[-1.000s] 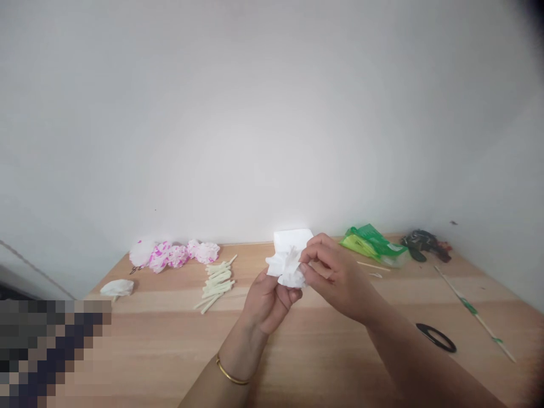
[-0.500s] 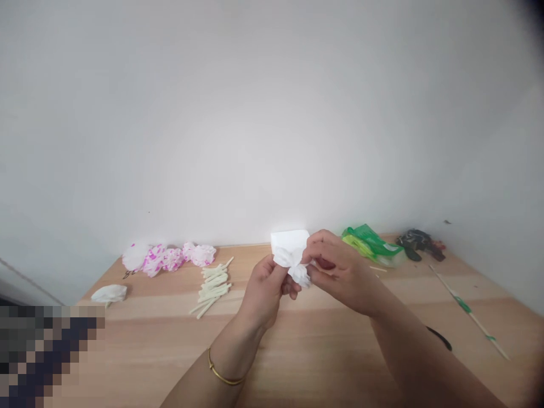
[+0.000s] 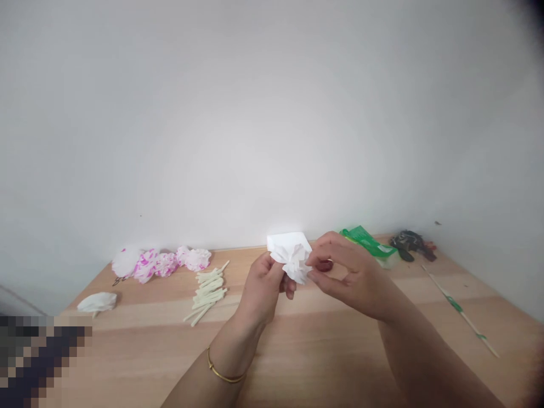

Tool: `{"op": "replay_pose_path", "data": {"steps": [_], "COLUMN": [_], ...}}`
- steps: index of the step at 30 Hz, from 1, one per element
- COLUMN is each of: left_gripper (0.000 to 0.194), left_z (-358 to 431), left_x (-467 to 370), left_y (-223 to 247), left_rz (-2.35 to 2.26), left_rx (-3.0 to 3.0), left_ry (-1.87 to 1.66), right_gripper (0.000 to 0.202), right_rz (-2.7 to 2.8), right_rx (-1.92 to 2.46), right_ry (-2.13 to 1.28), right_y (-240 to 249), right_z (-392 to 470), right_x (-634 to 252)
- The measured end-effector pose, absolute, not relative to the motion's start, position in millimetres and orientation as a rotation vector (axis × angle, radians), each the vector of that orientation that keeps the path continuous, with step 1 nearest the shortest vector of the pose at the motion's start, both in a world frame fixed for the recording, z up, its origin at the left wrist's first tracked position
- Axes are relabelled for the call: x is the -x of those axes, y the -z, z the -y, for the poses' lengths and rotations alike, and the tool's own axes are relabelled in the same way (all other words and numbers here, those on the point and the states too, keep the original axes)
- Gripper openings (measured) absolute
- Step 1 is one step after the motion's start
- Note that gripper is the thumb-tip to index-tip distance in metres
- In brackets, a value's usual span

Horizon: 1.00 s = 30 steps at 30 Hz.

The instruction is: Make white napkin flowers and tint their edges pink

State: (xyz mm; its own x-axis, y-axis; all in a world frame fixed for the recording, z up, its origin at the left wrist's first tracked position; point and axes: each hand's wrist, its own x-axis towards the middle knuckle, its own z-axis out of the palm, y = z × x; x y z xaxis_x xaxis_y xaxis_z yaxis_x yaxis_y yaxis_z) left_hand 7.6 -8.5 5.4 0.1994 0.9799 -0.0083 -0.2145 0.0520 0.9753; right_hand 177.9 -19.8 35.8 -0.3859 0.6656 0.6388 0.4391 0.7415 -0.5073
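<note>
Paper (image 3: 296,265), white and ruffled, sits in pinching fingers (image 3: 290,290) of our left hand (image 3: 260,286); our right hand (image 3: 352,275) touches its edge, grip unclear.

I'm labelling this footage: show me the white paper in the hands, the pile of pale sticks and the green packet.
White paper (image 3: 294,263), head view: its gathered middle.
Pale sticks (image 3: 209,288), head view: middle of the pile.
Green packet (image 3: 369,240), head view: its upper side.
</note>
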Motion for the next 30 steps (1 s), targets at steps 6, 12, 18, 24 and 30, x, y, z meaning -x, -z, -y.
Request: {"op": "replay_pose_path", "data": {"steps": [6, 12, 18, 24, 30], "left_gripper": [0.012, 0.009, 0.01, 0.013, 0.018], "left_z": [11, 15, 19, 19, 17], "left_x": [-3, -2, -2, 0, 1], "left_y": [-3, -8, -12, -4, 2], "left_rz": [-1.048, -1.131, -1.279, -1.414, -1.526], "left_rx": [-1.31, -1.45, -1.594, -1.797, -2.078], "left_ry": [-1.176, -1.169, -1.193, -1.209, -1.336], "right_gripper": [0.013, 0.013, 0.015, 0.022, 0.015], "right_rz": [2.014, 1.955, 1.932, 2.108, 2.039], "right_rx": [0.908, 1.059, 0.922, 0.906, 0.916], "right_ry": [-0.298, -0.423, -0.37, -0.315, -0.378], "right_y": [-32, -28, -30, -32, -37], "right_z": [15, 11, 17, 17, 22], "right_x": [-172, -176, -178, -179, -177]}}
